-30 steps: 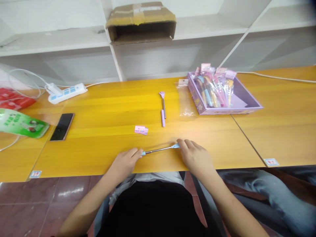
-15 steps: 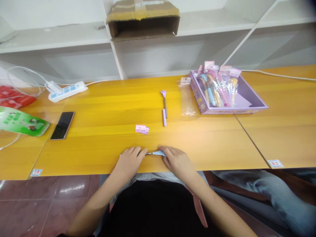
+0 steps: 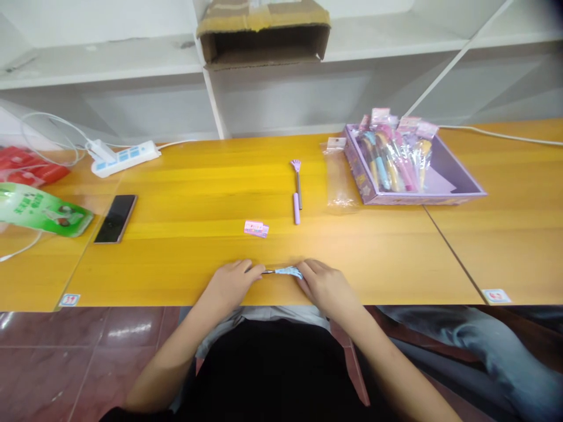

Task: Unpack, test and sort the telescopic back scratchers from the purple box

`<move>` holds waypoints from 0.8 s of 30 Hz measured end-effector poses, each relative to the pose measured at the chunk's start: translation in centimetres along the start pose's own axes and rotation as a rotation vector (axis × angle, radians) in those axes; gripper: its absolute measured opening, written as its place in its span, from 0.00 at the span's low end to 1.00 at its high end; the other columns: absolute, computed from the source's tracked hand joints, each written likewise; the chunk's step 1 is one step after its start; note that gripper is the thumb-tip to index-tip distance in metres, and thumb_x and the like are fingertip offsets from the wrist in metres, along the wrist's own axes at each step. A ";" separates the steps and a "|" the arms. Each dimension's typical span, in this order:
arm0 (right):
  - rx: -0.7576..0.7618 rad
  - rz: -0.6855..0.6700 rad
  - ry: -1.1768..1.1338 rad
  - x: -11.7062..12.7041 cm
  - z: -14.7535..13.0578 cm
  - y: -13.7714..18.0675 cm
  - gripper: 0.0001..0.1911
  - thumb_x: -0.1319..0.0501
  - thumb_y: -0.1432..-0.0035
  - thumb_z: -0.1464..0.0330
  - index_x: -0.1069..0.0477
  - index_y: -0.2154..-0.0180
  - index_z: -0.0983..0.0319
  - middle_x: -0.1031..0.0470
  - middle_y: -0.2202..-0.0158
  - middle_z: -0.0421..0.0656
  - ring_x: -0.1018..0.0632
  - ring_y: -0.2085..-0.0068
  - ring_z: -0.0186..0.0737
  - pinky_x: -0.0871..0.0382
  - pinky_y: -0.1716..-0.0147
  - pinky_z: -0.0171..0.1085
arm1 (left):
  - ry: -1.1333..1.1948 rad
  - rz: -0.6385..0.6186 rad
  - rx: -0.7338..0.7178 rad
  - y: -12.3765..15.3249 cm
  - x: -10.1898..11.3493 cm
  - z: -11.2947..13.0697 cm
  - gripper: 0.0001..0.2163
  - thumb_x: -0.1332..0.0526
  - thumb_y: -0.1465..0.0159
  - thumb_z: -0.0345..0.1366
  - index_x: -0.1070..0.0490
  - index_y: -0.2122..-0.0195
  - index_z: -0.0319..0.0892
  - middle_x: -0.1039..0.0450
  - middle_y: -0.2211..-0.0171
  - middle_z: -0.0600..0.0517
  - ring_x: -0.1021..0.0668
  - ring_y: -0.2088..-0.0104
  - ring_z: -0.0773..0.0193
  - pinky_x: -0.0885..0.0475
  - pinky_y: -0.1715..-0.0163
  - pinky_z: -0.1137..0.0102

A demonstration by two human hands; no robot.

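Near the table's front edge lies a small back scratcher (image 3: 285,271) with a light blue hand-shaped head and a thin metal shaft. My left hand (image 3: 234,282) is closed around its handle end, which the fingers hide. At the other end, my right hand (image 3: 324,282) has its fingertips closed on the tips of the blue head. Farther back lies a purple back scratcher (image 3: 298,181) with a metal shaft, beside a purple tube-like piece (image 3: 296,209). To the left of that are small overlapping printed cards (image 3: 255,228).
A purple box (image 3: 466,193) holds several bagged back scratchers (image 3: 396,158). Left of it lies a clear plastic bag (image 3: 339,181). At left are a phone (image 3: 115,219), a power strip (image 3: 127,159) and a green package (image 3: 48,211). A cardboard box (image 3: 264,17) sits on the shelf.
My right hand has shifted slightly right toward the tips of the blue head, so more of the head shows. The whole view has also moved a little.
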State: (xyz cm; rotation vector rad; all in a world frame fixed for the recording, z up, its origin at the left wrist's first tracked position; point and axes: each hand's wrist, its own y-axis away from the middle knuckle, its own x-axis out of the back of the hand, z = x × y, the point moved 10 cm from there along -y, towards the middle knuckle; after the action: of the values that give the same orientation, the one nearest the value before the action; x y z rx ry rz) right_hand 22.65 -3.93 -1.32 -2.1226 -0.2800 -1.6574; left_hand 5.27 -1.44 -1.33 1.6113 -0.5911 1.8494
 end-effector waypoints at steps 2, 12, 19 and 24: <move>0.010 -0.009 0.009 0.2 0.2 0.2 0.06 0.41 0.24 0.69 0.30 0.59 0.60 0.23 0.64 0.43 0.22 0.63 0.43 0.41 0.66 0.39 | 0.009 0.001 -0.027 0.1 0.0 0.1 0.08 0.44 0.20 0.37 0.25 0.47 0.45 0.24 0.62 0.52 0.21 0.65 0.59 0.32 0.66 0.67; -0.297 0.103 0.180 4.2 14.8 8.2 0.10 0.42 0.26 0.66 0.22 0.53 0.60 0.16 0.57 0.50 0.18 0.61 0.44 0.38 0.66 0.38 | -0.090 0.149 -0.091 4.9 1.8 -6.1 0.11 0.46 0.20 0.35 0.24 0.46 0.44 0.22 0.66 0.52 0.21 0.70 0.61 0.33 0.70 0.69; -0.813 0.129 0.243 6.2 29.0 18.9 0.12 0.39 0.33 0.63 0.20 0.56 0.60 0.17 0.62 0.55 0.22 0.67 0.48 0.39 0.66 0.41 | -0.084 0.209 -0.073 9.5 3.1 -10.4 0.13 0.46 0.19 0.36 0.21 0.48 0.44 0.22 0.67 0.52 0.21 0.69 0.61 0.30 0.68 0.68; -0.909 0.097 0.173 5.1 29.1 18.3 0.16 0.45 0.29 0.60 0.21 0.55 0.59 0.19 0.63 0.51 0.23 0.66 0.49 0.37 0.64 0.41 | -0.077 0.248 -0.037 9.0 2.7 -10.0 0.14 0.46 0.19 0.41 0.20 0.47 0.45 0.20 0.65 0.51 0.18 0.67 0.60 0.27 0.66 0.67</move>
State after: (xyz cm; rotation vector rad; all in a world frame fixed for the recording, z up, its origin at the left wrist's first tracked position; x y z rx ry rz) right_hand 56.96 -7.57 -5.89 -2.4748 0.7609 -2.1346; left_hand -8.33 -0.58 0.25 1.6517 -0.8885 1.9448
